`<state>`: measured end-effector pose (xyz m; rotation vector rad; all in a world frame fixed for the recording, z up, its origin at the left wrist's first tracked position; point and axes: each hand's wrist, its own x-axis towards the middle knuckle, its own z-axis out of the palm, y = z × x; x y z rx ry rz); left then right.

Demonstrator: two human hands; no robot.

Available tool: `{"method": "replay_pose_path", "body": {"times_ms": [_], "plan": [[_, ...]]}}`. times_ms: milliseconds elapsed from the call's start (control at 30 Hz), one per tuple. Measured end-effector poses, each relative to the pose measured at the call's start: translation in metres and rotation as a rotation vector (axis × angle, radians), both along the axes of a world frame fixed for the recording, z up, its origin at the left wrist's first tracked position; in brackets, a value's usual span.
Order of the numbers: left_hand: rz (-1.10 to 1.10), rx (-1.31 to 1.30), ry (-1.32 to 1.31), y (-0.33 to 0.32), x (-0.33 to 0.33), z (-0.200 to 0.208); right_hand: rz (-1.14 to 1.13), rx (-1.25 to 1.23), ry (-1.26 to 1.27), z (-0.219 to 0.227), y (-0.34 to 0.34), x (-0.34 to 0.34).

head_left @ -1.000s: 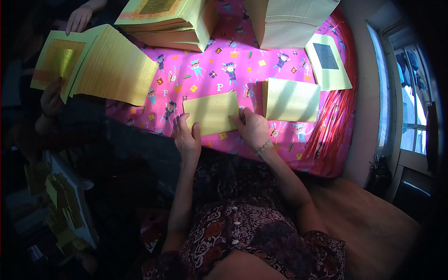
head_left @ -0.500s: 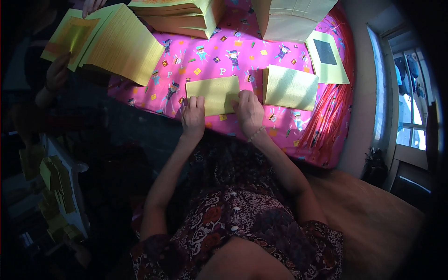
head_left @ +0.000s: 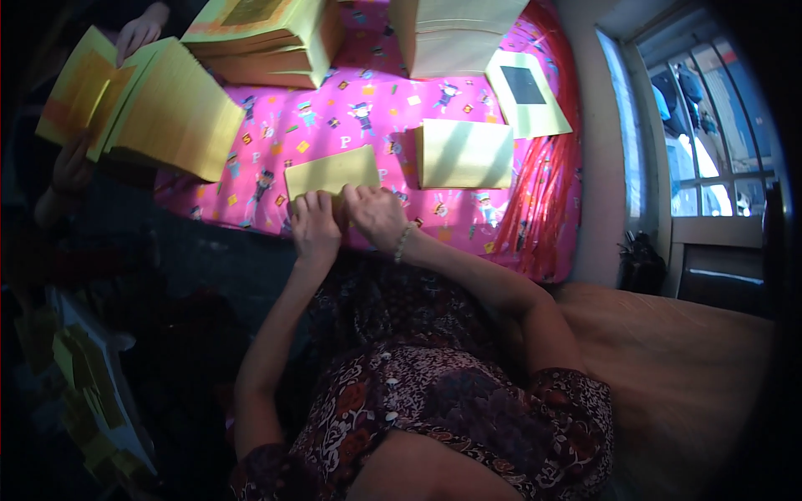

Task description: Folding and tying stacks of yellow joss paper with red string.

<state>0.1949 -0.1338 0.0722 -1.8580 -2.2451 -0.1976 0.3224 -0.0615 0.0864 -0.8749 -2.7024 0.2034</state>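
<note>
A pale yellow folded paper sheet (head_left: 332, 170) lies tilted on the pink patterned tablecloth, close to the table's near edge. My left hand (head_left: 316, 227) is closed at its near left edge, with the fingers bent over the paper. Right beside it, my right hand (head_left: 378, 215) has its fingers curled down on the sheet's near edge, toward the middle. The fingertips and the part of the paper under them are hidden. To the right stands a small stack of similar folded yellow sheets (head_left: 466, 155), touched by neither hand.
Behind are tall yellow paper stacks (head_left: 276, 67) and a pale stack (head_left: 451, 37). At right lie a card with a dark rectangle (head_left: 526, 87) and red strands (head_left: 535, 204). On the left, another person's hands (head_left: 140, 33) hold a yellow sheet beside a thick pile (head_left: 175, 113).
My right hand has slid left along the sheet's near edge, from its right end to beside my left hand. The sheet has turned slightly, and the whole view has shifted.
</note>
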Motion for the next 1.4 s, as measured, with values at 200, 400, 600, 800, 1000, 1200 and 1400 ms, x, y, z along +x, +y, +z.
{"method": "replay_pose_path", "body": {"times_ms": [200, 400, 600, 800, 1000, 1200, 1400], "plan": [[-0.014, 0.055, -0.097, 0.0, 0.001, 0.003, 0.048, -0.044, -0.141, -0.011, 0.001, 0.002], [0.028, 0.144, -0.17, -0.003, 0.002, 0.005, 0.106, -0.1, -0.12, -0.01, 0.002, 0.01], [0.019, 0.12, -0.377, -0.011, -0.013, 0.004, 0.043, -0.226, -0.02, -0.016, 0.002, 0.013], [-0.073, 0.173, -0.422, -0.017, -0.016, 0.001, 0.08, -0.222, 0.084, -0.019, 0.005, 0.011], [-0.113, 0.218, -0.432, -0.02, -0.016, 0.008, 0.117, -0.114, -0.192, -0.011, 0.005, 0.012], [-0.103, 0.265, -0.59, -0.022, -0.027, 0.002, 0.157, -0.17, -0.073, -0.009, 0.008, 0.011], [-0.001, 0.246, -1.319, -0.017, -0.068, -0.027, 0.33, 0.174, -0.12, -0.009, 0.014, 0.013]]}}
